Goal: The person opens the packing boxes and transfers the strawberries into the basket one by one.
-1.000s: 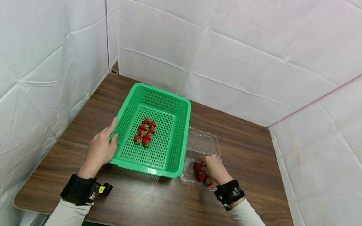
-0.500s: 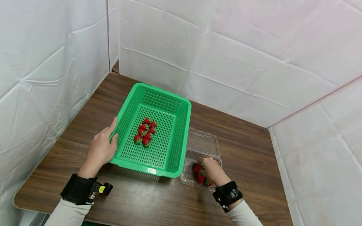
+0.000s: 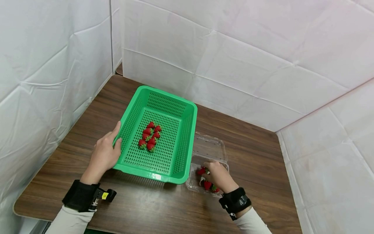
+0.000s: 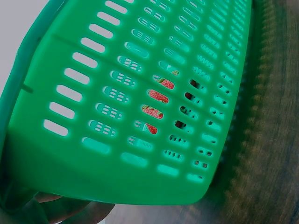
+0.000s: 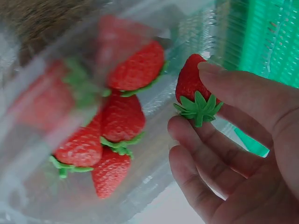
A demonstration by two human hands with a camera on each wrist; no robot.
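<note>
The scene is viewed by the head camera from above and behind, facing forward and down, so that the whole counter [image 3: 257,152] is taken in from some way off. The green basket [image 3: 159,136] is seen at centre frame and the clear box [image 3: 208,152] at lower right. The basket's slotted wall [image 4: 140,107] is filled into the left wrist view from very close, looking along it. The inside of the clear box [image 5: 154,98] is shown by the right wrist view at close range, with the basket's green wall [image 5: 261,42] shared at upper right.
</note>
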